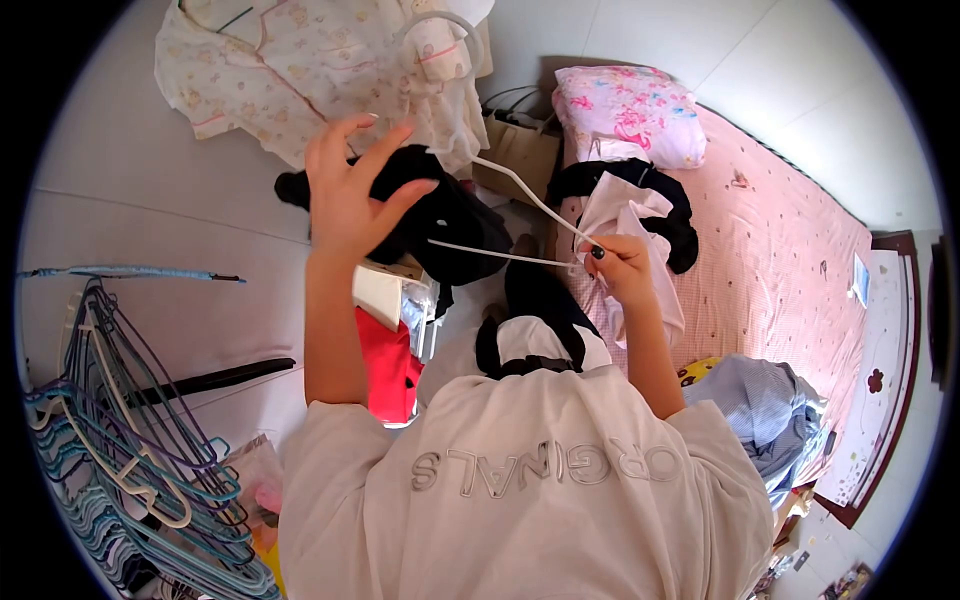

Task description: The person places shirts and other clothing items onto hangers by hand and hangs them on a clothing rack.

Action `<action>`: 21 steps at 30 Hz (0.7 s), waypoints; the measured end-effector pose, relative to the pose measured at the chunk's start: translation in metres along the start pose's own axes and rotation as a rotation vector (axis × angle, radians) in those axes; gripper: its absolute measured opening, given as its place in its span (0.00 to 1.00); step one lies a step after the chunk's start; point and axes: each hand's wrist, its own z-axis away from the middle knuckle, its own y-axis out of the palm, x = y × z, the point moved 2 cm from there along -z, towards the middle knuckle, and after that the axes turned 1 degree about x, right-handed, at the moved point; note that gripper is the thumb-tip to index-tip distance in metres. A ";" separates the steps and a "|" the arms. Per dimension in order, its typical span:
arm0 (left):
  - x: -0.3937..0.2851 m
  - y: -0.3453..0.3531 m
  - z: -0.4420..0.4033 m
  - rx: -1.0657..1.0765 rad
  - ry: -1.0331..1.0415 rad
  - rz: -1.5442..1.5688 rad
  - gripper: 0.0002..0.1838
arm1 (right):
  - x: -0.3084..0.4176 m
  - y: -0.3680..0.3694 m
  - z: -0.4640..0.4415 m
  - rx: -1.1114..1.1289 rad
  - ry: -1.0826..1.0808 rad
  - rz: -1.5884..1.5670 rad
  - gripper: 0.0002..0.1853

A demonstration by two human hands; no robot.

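In my right hand (pixel 622 268) I grip one end of a white clothes hanger (pixel 530 192), fingers closed round its corner. Its two bars stretch leftward from there, the lower one crossing in front of a black garment (pixel 465 235). My left hand (pixel 355 185) is raised with its fingers spread, beside the hanger's far end and the black garment. It appears to hold nothing. Above that hand hangs a cream patterned pajama top (pixel 290 65). A pale curved hook (pixel 478 45) shows against it; I cannot tell which hanger it belongs to.
Many hangers (pixel 130 430) hang on a rail at the left. A pink bed (pixel 770 240) on the right carries a floral pillow (pixel 635 110), a pink-and-black garment (pixel 630 215) and blue-grey clothes (pixel 755 405). A red bag (pixel 385 365) stands below my left forearm.
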 end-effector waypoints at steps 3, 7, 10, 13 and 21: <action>0.017 0.005 0.012 0.203 -0.083 0.228 0.12 | -0.006 -0.013 -0.004 0.113 0.030 -0.135 0.09; 0.009 0.016 0.023 0.247 -0.169 0.400 0.07 | 0.004 -0.008 -0.011 0.138 0.082 -0.034 0.10; 0.005 0.014 0.024 0.196 -0.172 0.436 0.07 | 0.003 -0.005 -0.017 0.149 0.144 0.039 0.10; 0.009 0.013 0.027 0.186 -0.120 0.407 0.07 | -0.005 -0.006 -0.027 0.164 0.032 -0.098 0.14; 0.002 0.004 0.037 0.150 -0.188 0.317 0.07 | -0.111 -0.006 -0.058 -0.283 0.334 -0.122 0.19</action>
